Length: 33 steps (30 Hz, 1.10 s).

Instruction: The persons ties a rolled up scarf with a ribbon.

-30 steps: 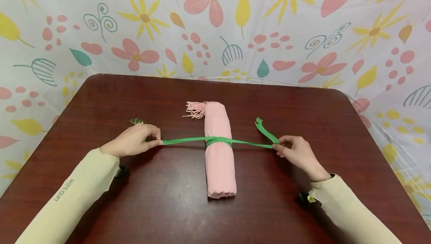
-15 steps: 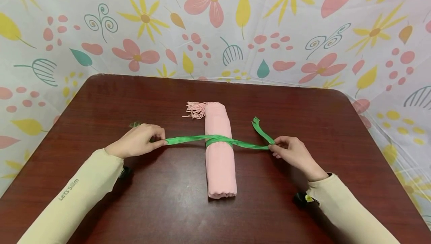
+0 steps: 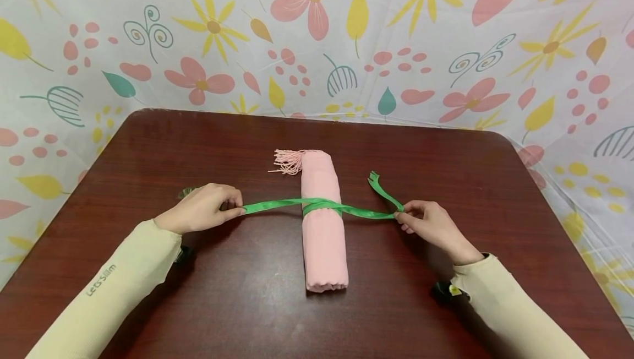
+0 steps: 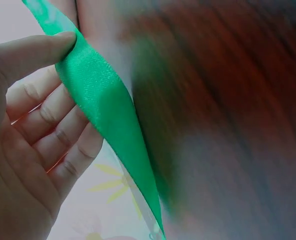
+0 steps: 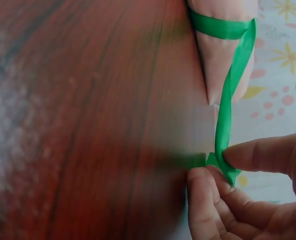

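A rolled pink scarf (image 3: 325, 251), its fringe (image 3: 289, 161) spilling out at the far end, lies lengthwise on the table in the head view. Round its middle goes a green ribbon (image 3: 272, 205), whose two lengths cross on top. To the left, my left hand (image 3: 200, 208) pinches one length between thumb and fingers; the left wrist view shows the thumb pressing on the ribbon (image 4: 100, 82). My right hand (image 3: 433, 228) pinches the other length on the right. Beyond that pinch, a loose tail (image 3: 380, 187) sticks up and away. Both hands are apart from the scarf.
The dark reddish-brown wooden table (image 3: 238, 304) reaches back to a white cloth (image 3: 346, 94) printed with flowers and leaves. A small greenish loop (image 3: 186, 191) shows behind my left hand. Dark wrist devices (image 3: 185, 254) sit under the sleeves.
Both hands have come slightly inward toward the scarf, and the ribbon lengths hang a little slacker. The right tail has shifted left. The scarf has stayed in place.
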Available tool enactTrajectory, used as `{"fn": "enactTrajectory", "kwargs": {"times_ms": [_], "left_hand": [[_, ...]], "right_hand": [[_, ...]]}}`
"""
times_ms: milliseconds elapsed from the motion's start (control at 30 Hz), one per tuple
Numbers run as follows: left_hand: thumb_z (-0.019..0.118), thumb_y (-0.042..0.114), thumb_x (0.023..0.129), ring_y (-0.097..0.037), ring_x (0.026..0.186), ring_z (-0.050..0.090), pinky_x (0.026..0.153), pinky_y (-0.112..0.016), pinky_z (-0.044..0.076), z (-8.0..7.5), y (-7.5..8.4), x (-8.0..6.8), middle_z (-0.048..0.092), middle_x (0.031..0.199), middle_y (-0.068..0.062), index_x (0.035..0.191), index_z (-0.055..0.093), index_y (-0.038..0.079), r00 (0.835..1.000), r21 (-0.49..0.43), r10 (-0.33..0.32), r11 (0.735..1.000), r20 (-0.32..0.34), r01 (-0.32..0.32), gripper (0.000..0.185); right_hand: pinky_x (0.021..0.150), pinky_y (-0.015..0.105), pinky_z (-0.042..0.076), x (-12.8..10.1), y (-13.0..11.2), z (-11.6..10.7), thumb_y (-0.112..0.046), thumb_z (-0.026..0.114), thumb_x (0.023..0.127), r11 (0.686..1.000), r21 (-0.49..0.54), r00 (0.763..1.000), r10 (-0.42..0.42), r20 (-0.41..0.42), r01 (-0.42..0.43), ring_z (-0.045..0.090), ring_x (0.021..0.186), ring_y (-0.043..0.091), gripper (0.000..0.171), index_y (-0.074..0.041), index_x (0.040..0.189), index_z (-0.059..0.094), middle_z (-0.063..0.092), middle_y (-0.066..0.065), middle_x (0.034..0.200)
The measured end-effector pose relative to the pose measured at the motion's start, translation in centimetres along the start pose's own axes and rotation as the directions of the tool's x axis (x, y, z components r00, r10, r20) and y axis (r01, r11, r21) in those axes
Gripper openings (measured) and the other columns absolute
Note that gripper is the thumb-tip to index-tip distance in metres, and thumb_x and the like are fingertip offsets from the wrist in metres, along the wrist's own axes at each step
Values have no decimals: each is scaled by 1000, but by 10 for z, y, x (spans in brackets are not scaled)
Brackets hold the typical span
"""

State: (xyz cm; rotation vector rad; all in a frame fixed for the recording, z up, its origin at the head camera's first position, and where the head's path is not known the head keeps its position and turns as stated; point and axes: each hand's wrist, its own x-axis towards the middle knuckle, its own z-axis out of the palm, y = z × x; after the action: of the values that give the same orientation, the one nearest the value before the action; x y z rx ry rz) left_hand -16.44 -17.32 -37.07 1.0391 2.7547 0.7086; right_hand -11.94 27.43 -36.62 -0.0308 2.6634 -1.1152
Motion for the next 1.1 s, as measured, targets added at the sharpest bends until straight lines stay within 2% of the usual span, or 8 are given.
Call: {"fn": "enactTrajectory", "kwargs": {"times_ms": [233, 400, 600, 767, 900, 1100], "left_hand": [[70, 14, 87, -3, 58, 42, 53, -21, 35, -1, 1, -1, 57, 68, 13, 76, 63, 19, 1000, -3, -17, 1000, 16, 17, 14], [70, 15, 87, -3, 59, 42, 54, -22, 36, -2, 2, -2, 56, 71, 13, 77, 64, 20, 1000, 22, -9, 1000, -18, 10, 13], [68, 16, 89, -4, 58, 41, 55, -23, 37, -2, 7, 2, 59, 80, 10, 82, 66, 19, 997, 48, 2, 999, -77, 2, 8], [68, 17, 89, -4, 63, 49, 59, -24, 41, 1, 15, 9, 60, 80, 8, 90, 65, 16, 994, 36, 9, 999, -107, -5, 4], [68, 18, 88, -6, 66, 53, 60, -25, 44, 3, 22, 14, 62, 82, 5, 97, 64, 12, 993, 15, 7, 1000, -116, -5, 11], [69, 17, 87, -6, 70, 55, 61, -25, 45, 6, 31, 18, 62, 85, 4, 98, 64, 12, 995, -7, 20, 1000, -102, -21, 13]], "right_hand": [[66, 27, 55, -1, 4, -3, -19, 62, 93, 999, 31, 1000, -23, -16, 23, 67, 73, 15, 34, 6, 115, 61, 70, 15, 94], [66, 28, 55, -3, 4, -5, -19, 62, 93, 999, 22, 999, -36, -33, 36, 67, 73, 16, 36, 4, 120, 59, 70, 15, 93], [66, 28, 55, -3, 0, -4, -20, 62, 92, 998, 32, 997, -61, -44, 63, 67, 74, 17, 31, 1, 115, 64, 71, 15, 95], [66, 28, 55, -3, -4, -3, -18, 64, 92, 996, 35, 995, -83, -53, 85, 68, 74, 17, 26, 0, 110, 66, 71, 14, 93], [66, 30, 55, -3, -8, 0, -18, 64, 91, 995, 32, 994, -93, -54, 95, 68, 74, 18, 25, -1, 109, 67, 71, 13, 92], [66, 31, 55, -2, -17, 6, -19, 64, 92, 992, 41, 992, -115, -46, 116, 67, 75, 20, 24, -2, 109, 67, 71, 12, 91]]}}
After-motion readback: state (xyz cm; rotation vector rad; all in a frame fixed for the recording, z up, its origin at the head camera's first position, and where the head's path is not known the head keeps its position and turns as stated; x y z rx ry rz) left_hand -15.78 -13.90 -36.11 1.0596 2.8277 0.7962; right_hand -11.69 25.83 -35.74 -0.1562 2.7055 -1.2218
